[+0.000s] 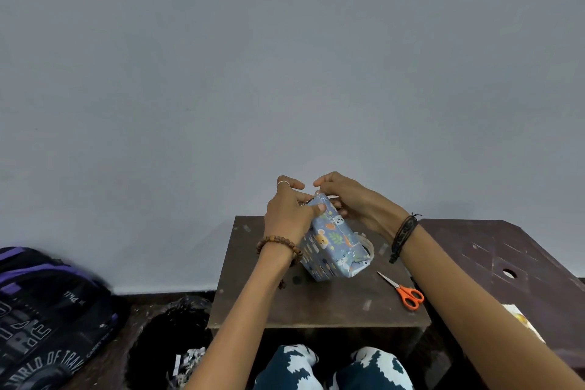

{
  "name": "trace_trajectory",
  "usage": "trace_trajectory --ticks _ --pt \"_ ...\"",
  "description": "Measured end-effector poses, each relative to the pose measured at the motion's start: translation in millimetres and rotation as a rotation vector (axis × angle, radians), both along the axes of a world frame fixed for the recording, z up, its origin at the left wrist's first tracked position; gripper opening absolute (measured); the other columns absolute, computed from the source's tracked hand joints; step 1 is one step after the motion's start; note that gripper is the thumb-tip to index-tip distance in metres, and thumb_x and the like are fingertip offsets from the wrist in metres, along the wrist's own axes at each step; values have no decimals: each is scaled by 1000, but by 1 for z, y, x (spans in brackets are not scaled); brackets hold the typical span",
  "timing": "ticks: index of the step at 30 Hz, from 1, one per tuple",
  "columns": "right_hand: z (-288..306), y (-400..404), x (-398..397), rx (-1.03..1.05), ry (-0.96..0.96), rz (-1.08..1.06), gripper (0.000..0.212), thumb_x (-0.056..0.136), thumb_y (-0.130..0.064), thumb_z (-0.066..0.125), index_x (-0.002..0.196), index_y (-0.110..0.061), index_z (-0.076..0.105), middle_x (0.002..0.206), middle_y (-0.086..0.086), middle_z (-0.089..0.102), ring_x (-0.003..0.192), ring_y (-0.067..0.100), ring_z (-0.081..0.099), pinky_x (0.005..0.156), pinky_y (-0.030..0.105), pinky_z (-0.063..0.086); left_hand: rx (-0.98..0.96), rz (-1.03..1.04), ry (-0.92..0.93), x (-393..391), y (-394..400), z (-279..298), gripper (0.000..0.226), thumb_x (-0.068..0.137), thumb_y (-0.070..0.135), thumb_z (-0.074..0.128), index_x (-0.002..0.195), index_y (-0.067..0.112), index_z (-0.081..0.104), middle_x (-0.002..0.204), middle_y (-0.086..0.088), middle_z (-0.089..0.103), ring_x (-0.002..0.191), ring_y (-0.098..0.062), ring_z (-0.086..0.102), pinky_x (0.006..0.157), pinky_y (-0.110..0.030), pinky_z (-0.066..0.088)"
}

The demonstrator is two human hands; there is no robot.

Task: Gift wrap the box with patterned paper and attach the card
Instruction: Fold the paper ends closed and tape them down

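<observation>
Nearest us are our knees in dark trousers with white blotches [332, 367], under the dark brown wooden tabletop [316, 304]. Our left hand [286, 215] has its grip curled round the upper end of the blue box wrapped in animal-patterned paper [332, 244], thumb pressed on the paper; our right hand [351, 199] pinches the same top edge. The box stands tilted, its lower end on the tabletop. Right of our grip lie orange-handled scissors [406, 293]; a roll of clear tape [368, 247] sits just behind the box. Far left rests a black and purple backpack [47, 310].

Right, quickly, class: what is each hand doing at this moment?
Left hand: grips the far end of the wrapped box.
Right hand: fingers curled on the same end of the box.
</observation>
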State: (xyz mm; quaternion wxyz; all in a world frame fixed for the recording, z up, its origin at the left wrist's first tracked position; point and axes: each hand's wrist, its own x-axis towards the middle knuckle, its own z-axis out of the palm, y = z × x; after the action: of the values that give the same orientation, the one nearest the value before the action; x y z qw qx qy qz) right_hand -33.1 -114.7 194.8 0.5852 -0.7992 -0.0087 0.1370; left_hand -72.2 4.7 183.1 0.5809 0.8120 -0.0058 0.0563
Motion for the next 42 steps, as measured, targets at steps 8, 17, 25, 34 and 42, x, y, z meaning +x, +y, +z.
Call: trace_trajectory --ticks 8,17,25,34,42 --pt "-14 1 -9 97 -165 -56 14 93 -8 44 106 -13 47 73 -1 54 40 -3 44 44 12 38 6 19 -60 -3 6 -2 28 80 7 64 74 29 50 77 10 58 80 -16 57 82 -39 52" --pt "-24 -5 -14 99 -284 -42 17 96 -9 40 111 -11 46 72 -4 61 49 -4 54 49 12 43 31 -7 -91 0 5 -4 24 81 10 65 72 30 55 85 2 62 82 -17 60 80 -38 54" --pt "-19 -4 -26 68 -304 -61 17 95 -14 45 110 -14 50 105 10 61 72 8 55 65 18 45 -6 1 -19 7 12 -4 25 84 3 57 74 26 60 84 -4 65 86 -22 61 79 -36 51" --pt "-34 15 -69 -659 -504 -120 92 82 -33 67 148 -21 3 144 4 32 115 23 51 85 30 45 -582 -21 104 2 -4 -2 30 91 -9 38 104 10 58 107 -9 57 101 -20 54 72 -22 50" --pt "-39 -12 -71 -310 -704 -402 83 83 -29 58 142 -47 3 130 4 52 81 14 59 66 27 46 -842 174 456 21 -8 -66 73 82 35 68 142 15 33 151 -5 26 138 -25 25 112 -49 24"
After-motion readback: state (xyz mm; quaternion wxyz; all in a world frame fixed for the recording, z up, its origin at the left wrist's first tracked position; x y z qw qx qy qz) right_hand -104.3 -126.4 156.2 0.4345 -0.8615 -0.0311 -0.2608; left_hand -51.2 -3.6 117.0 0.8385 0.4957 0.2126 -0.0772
